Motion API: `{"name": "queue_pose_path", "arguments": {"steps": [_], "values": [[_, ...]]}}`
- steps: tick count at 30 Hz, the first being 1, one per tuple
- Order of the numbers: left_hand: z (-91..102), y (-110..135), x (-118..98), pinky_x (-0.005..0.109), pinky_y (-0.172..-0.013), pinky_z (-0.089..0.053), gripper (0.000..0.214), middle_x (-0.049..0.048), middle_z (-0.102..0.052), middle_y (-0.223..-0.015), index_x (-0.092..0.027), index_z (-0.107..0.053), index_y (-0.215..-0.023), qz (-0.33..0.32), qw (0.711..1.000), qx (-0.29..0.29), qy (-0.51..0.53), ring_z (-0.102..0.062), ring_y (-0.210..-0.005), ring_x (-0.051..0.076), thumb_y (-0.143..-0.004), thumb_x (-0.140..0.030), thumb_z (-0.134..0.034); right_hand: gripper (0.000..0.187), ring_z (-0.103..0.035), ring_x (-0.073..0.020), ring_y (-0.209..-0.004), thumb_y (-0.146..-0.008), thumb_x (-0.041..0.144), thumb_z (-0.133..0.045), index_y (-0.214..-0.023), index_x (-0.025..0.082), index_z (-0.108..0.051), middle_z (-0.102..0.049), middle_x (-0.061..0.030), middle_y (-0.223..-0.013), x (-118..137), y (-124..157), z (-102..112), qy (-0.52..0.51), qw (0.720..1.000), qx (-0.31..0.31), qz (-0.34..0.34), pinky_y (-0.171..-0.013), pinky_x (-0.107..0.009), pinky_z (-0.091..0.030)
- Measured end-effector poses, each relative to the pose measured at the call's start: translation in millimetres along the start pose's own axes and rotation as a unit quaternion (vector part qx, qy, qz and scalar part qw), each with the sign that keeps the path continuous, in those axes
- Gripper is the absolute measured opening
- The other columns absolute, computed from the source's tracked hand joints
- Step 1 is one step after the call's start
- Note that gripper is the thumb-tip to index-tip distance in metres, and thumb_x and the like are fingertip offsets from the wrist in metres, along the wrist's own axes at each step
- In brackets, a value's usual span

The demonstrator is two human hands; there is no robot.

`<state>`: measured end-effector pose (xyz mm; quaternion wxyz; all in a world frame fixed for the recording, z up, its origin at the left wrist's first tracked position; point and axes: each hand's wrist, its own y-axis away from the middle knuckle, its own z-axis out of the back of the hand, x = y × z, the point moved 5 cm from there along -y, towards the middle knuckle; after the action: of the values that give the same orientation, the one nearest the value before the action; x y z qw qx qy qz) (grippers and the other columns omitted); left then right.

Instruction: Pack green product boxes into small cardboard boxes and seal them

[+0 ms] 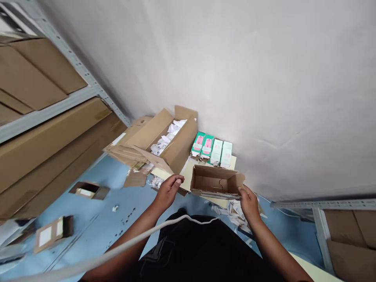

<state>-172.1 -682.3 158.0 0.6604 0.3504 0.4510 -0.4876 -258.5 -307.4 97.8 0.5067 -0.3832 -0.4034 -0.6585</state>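
A small open cardboard box is held up in front of me, its inside bare. My right hand grips its right end flap. My left hand hovers just left of the box with fingers curled together, apart from the box; nothing shows in it. Behind the small box stand several green and white product boxes in a row against the wall, two of them with pink windows.
A larger open carton with white paper scraps lies on flattened cardboard to the left. Metal shelving with big cartons stands far left, another rack at right. Small boxes and paper bits litter the blue floor. A white cable crosses my lap.
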Motion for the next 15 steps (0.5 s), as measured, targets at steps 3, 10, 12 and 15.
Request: {"name": "queue_pose_path", "arguments": {"steps": [3, 10, 12, 15], "values": [[9.6, 11, 0, 0.037, -0.094, -0.054, 0.04, 0.0078, -0.075, -0.105, -0.022, -0.073, -0.106, -0.015, 0.999, 0.002, -0.037, -0.069, -0.101, 0.025, -0.098, -0.056, -0.053, 0.05, -0.067, -0.0358, -0.123, -0.082, 0.052, -0.063, -0.112, 0.017, -0.081, -0.078, -0.0116, -0.12, 11, -4, -15, 0.001, 1.0, 0.016, 0.006, -0.112, -0.046, -0.046], [50.3, 10, 20, 0.036, -0.094, -0.054, 0.037, 0.0069, -0.075, -0.106, -0.024, -0.073, -0.106, -0.034, 0.996, 0.018, -0.078, -0.069, -0.102, 0.024, -0.098, -0.053, -0.052, 0.053, -0.069, -0.0368, -0.117, -0.084, 0.057, -0.062, -0.113, 0.017, -0.082, -0.079, -0.0113, -0.118, 32, 10, -55, -0.006, 0.999, 0.031, 0.028, -0.101, -0.044, -0.054], [67.9, 2, 26, 0.035, -0.092, -0.054, 0.036, 0.0065, -0.075, -0.104, -0.024, -0.073, -0.105, -0.045, 0.995, 0.028, -0.083, -0.069, -0.1, 0.024, -0.098, -0.052, -0.052, 0.054, -0.068, -0.0374, -0.119, -0.083, 0.057, -0.062, -0.112, 0.016, -0.082, -0.079, -0.0117, -0.119, 35, 18, -66, -0.001, 1.0, 0.007, 0.019, -0.102, -0.045, -0.053], [97.8, -8, 35, 0.034, -0.09, -0.054, 0.033, 0.006, -0.075, -0.103, -0.024, -0.073, -0.104, -0.06, 0.994, 0.041, -0.079, -0.069, -0.098, 0.023, -0.097, -0.05, -0.053, 0.053, -0.068, -0.0379, -0.12, -0.082, 0.056, -0.063, -0.11, 0.016, -0.082, -0.079, -0.0121, -0.117, 43, 33, -82, 0.014, 0.999, -0.038, 0.022, -0.104, -0.046, -0.052]]}}
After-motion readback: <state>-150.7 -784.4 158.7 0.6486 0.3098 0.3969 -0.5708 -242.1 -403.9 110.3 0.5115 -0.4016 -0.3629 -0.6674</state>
